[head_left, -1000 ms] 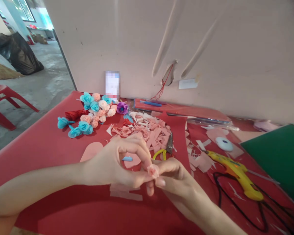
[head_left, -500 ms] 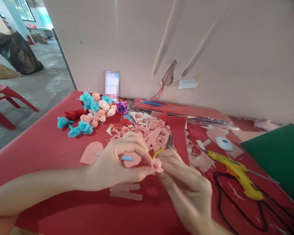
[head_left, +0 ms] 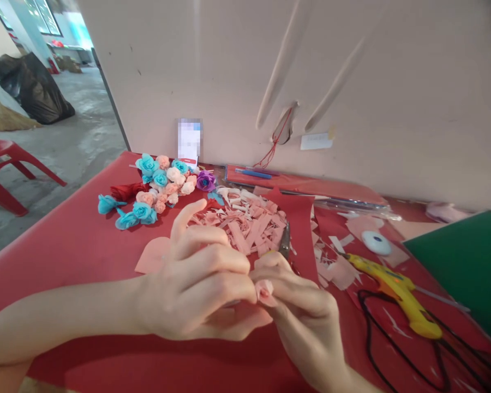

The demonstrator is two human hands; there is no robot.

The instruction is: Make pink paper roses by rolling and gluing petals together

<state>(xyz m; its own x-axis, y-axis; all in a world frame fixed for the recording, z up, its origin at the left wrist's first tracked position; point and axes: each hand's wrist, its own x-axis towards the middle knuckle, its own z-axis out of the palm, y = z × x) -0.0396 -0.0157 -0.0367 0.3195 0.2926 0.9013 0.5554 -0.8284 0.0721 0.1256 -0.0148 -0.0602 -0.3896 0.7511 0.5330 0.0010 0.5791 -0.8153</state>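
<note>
A small pink paper rose (head_left: 264, 293) is between my two hands above the red tabletop. My right hand (head_left: 306, 314) is closed in a pinch on it from the right. My left hand (head_left: 202, 278) curls against its left side, index finger and thumb at the petals, with one outer finger raised. A pink paper heart (head_left: 152, 255) lies partly behind my left hand. Beyond my hands are a heap of pink paper scraps (head_left: 256, 224) and scissors (head_left: 285, 241), their handles mostly hidden by my right hand.
A yellow glue gun (head_left: 396, 292) with a black cord lies at right, near a green board (head_left: 466, 267) and a white round object (head_left: 376, 242). Blue, pink and white paper flowers (head_left: 159, 188) cluster back left. A phone (head_left: 189, 143) leans on the panel (head_left: 229, 82) behind.
My left hand has turned, its fingers curling toward the rose and one finger lifting. It now covers the light-blue stick and the paper strips. The rose has moved slightly down; my right hand keeps its pinch.
</note>
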